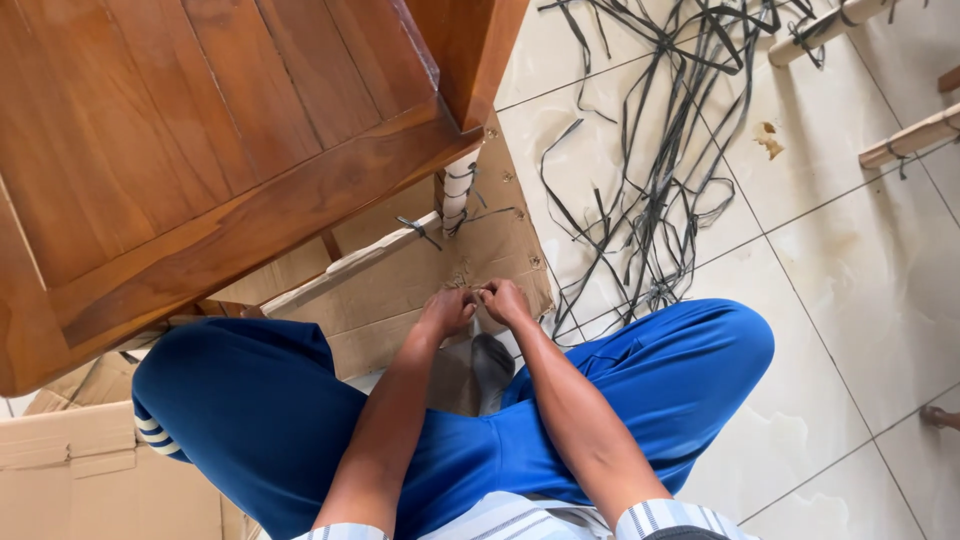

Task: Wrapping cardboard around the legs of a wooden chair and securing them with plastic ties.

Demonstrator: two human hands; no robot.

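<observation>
While the person sits cross-legged on the tiled floor (850, 330) in blue trousers (260, 410), both forearms reach forward over the lap toward a sheet of cardboard (400, 300) lying flat ahead of the knees. The left hand (447, 310) and the right hand (505, 300) meet at the near part of that cardboard, knuckles almost touching; the fingers (462, 296) of each are curled tight and pinched together on something very small between them, too small and too hidden for me to tell what it is. A grey-socked foot (490, 365) rests just behind the hands, against the cardboard's near edge. Just beyond the hands, a wooden furniture leg (456, 195) wrapped in pale paper stands on the cardboard, with a thin dark strap (420, 230) tied around the wrapped rail beside it. Above the cardboard and to its left looms the brown slatted wooden piece of furniture (200, 150) that the leg belongs to. To the right of the cardboard, a loose tangle of dark plastic straps (660, 170) sprawls over the tiles. Farther off, beyond that tangle, more paper-wrapped wooden bars (915, 135) lie well apart from the cardboard. A second cardboard piece (80, 470) sits to the near left, beside the person's knee.
</observation>
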